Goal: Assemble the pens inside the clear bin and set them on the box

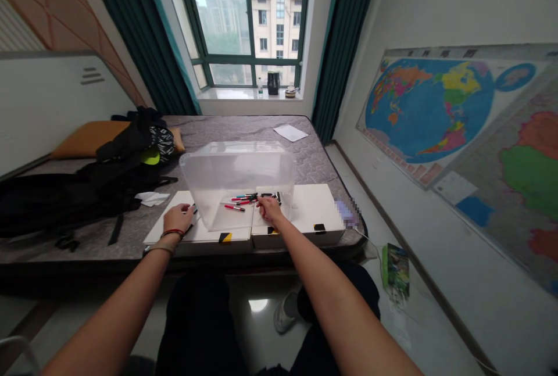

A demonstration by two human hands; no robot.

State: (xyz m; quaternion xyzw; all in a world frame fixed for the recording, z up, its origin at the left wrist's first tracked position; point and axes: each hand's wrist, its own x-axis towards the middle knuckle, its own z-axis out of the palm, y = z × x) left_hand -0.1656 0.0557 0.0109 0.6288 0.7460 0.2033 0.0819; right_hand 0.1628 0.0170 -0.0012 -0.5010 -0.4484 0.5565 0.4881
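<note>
A clear plastic box (pixel 238 169) lies tipped on its side, its open side towards me, on white boards. Inside it is a loose pile of several pens (pixel 244 197) in red, black and teal, and one red pen (pixel 234 208) lies apart in front. My right hand (pixel 269 210) reaches into the box, fingers pinched together at the right end of the pile, on what looks like a pen. Just outside the box's left side, my left hand (pixel 178 219) is closed, with a small dark thing at its fingertips that I cannot make out.
Two white flat boxes (pixel 311 207) with black-and-yellow tabs bear the plastic box on a grey mattress (pixel 209 126). A black bag (pixel 87 190) and crumpled paper (pixel 151 198) lie left; a white sheet (pixel 290 132) lies behind. A green package (pixel 396 271) is on the floor.
</note>
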